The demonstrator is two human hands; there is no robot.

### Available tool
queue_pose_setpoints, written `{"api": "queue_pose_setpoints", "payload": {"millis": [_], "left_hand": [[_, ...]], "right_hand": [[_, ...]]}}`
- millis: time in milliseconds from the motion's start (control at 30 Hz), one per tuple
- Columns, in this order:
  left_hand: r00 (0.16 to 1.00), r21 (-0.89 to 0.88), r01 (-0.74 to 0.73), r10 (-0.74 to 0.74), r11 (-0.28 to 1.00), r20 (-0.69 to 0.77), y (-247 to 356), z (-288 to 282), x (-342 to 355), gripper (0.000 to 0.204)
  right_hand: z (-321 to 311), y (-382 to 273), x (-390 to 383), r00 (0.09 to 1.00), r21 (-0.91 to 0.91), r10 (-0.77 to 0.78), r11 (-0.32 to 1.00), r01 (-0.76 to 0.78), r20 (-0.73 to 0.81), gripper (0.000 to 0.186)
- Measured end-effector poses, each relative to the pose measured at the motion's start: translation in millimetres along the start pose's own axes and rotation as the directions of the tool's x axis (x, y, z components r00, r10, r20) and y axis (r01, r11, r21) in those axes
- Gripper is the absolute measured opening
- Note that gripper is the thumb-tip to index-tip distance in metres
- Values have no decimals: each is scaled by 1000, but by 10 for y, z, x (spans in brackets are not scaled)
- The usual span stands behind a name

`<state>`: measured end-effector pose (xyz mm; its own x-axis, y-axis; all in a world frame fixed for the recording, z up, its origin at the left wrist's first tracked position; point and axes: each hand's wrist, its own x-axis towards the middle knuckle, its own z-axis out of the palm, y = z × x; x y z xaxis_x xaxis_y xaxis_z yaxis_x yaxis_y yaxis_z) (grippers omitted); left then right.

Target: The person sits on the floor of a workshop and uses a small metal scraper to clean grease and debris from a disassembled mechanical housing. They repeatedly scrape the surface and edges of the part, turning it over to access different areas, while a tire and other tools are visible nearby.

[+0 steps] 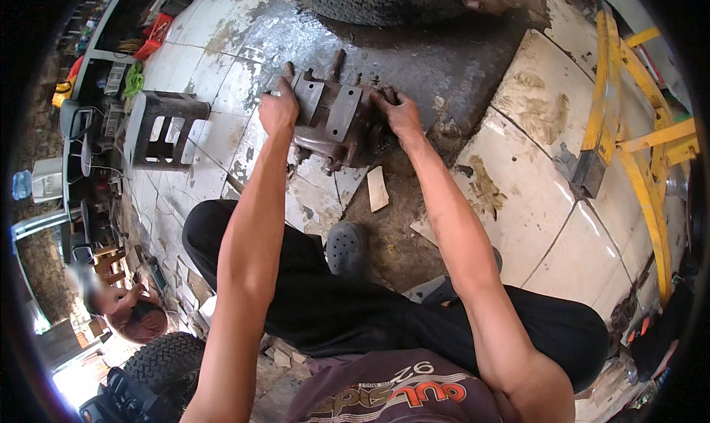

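Note:
A greasy metal housing (318, 138) with two holed plates on top and a protruding shaft sits on the dark, stained patch of floor in front of me. My left hand (279, 106) grips its left end, index finger extended up along the edge. My right hand (399, 116) has its fingers wrapped round a part at the housing's right end; the exact part under them is hard to make out. A pale tile fragment (378, 188) lies just below the housing.
A tyred wheel (370, 1) is beyond the housing. A black slotted plastic stool (164, 105) stands left, yellow metal frames (640, 186) right. Another person (137, 312) crouches at the lower left near a knobby tyre (166, 360). Cluttered shelving lines the left side.

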<state>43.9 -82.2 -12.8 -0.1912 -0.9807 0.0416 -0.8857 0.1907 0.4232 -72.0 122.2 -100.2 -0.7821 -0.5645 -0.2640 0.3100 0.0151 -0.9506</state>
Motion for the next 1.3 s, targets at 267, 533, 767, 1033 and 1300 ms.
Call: {"api": "queue_pose_setpoints", "payload": {"millis": [267,533,767,1033,1300], "left_hand": [[981,33,172,-174,985,85,20,-27,-208,98],[605,85,-749,626,657,492,274,-664,-445,90],[653,99,-752,717,652,242,441,-254,-775,55],[756,138,-654,648,744,90,476,5,-659,40],[761,127,-648,641,751,97,578,65,-709,33]], "right_hand": [[-127,-128,264,994,-319,74,947,-45,81,65],[-413,-135,-72,998,-437,-23,899,-7,-63,43],[-39,-370,-412,927,-363,-343,892,270,-154,33],[126,-530,-717,986,-316,-121,937,152,114,64],[112,-848,-454,960,-437,166,898,-53,224,69]]}}
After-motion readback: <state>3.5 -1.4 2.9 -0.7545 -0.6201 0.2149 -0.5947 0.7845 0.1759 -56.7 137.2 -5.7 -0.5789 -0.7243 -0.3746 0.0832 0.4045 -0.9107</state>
